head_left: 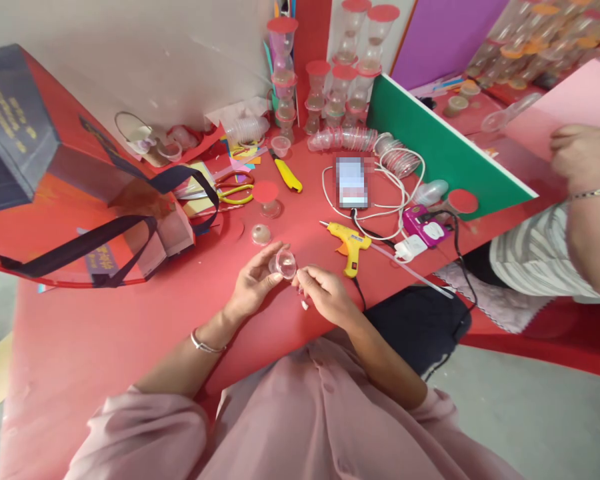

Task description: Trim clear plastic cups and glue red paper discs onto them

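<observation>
My left hand (pixel 253 283) is closed around a small clear plastic cup (pixel 286 265), thumb and fingers on its side. At the cup's right edge, the fingers of my right hand (pixel 325 290) are pinched together; whether they grip the rim or a small piece there is hard to see. A small whitish bit (pixel 305 305) shows just below those fingers. Just beyond my left hand sits a domed clear cup (pixel 261 234) with brownish contents. Behind that is a cup with a red lid (pixel 267 192). A yellow glue gun (pixel 350 245) lies to the right of my hands.
A yellow utility knife (pixel 287 175), scissors (pixel 236 193) and a phone (pixel 351 181) with white cables lie farther back. Stacked cups (pixel 343 93) stand behind. A big red bag (pixel 80 180) is at left. Right are a purple power adapter (pixel 427 227), a green board (pixel 430 143) and another person's hand (pixel 583 157).
</observation>
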`<state>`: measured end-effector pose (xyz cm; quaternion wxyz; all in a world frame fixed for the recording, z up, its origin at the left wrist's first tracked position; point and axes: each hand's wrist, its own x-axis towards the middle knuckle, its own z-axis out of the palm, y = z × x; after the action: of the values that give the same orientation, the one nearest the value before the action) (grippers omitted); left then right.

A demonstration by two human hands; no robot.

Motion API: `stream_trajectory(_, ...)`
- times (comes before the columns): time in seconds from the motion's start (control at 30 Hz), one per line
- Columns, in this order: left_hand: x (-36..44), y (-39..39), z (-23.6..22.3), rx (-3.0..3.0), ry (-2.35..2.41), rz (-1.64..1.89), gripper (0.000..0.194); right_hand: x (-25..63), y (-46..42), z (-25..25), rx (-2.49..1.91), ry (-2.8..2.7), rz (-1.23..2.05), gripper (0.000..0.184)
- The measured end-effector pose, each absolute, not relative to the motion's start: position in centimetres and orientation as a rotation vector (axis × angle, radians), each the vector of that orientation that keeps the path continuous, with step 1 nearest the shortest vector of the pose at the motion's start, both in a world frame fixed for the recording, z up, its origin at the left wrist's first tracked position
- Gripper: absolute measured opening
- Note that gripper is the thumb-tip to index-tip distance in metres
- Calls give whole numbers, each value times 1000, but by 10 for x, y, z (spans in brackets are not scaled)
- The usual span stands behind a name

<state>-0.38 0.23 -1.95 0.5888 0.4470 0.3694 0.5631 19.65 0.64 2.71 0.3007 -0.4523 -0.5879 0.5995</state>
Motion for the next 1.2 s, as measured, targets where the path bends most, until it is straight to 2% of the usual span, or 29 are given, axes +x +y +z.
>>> stream_trajectory(0.13, -6, 3, -20, 1200, 953, 1382, 53, 202, 5, 29, -1202, -1591, 1650, 37)
stream_trajectory(0.33, -3, 2, -20, 1113, 859, 1345, 55, 203, 10, 33, -1186, -1695, 1320, 24)
stream_trajectory(0.5, -3, -1, -17, 1128, 861, 1316, 55, 205, 21, 31, -1145, -1831, 1256, 19)
stream_trajectory(0.93, 2, 0, -10, 1291, 973, 1414, 50, 189, 8, 21, -1207, -1920, 985, 21)
stream_trajectory(1.03, 2, -1, -9, 1458, 1055, 1480, 49, 188, 6, 17, -1249, -1854, 1071, 19)
stream_trajectory(1.2, 3, -3, -8, 1721, 1081, 1531, 53, 191, 7, 16, -1257, -1644, 1411, 21)
